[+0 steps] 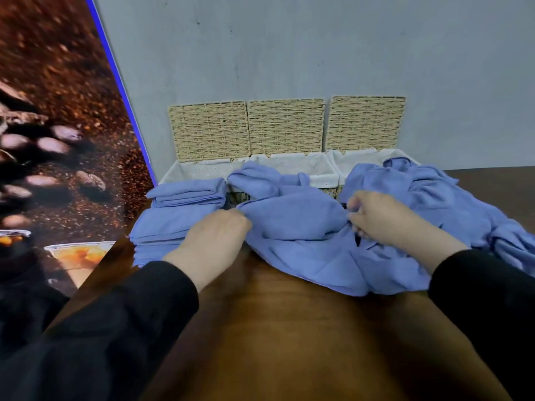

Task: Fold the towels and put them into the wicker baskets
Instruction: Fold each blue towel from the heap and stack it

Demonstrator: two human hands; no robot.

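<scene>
We count three wicker baskets along the grey wall at the back of the desk (pixel 289 328), each with its woven lid standing open against the wall and a white cloth liner inside. The left basket (pixel 185 172) shows only its liner above a folded towel (pixel 188 192) resting across its front rim. The middle basket (pixel 312 166) has a loose blue towel (pixel 260 180) draped over its front left corner. The right basket (pixel 359 159) has a heap of unfolded towels (pixel 434 198) spilling over its front edge onto the desk; how many are in that heap we cannot tell.

In front of the left basket lies a stack of folded towels (pixel 162 227). The towel being worked (pixel 304 235) is spread, crumpled, on the desk between our hands. Our left hand (pixel 214 241) pinches its left edge in a narrow grip. Our right hand (pixel 379 218) has its fingers curled round a bunched part of the cloth, also a tight grip.
</scene>
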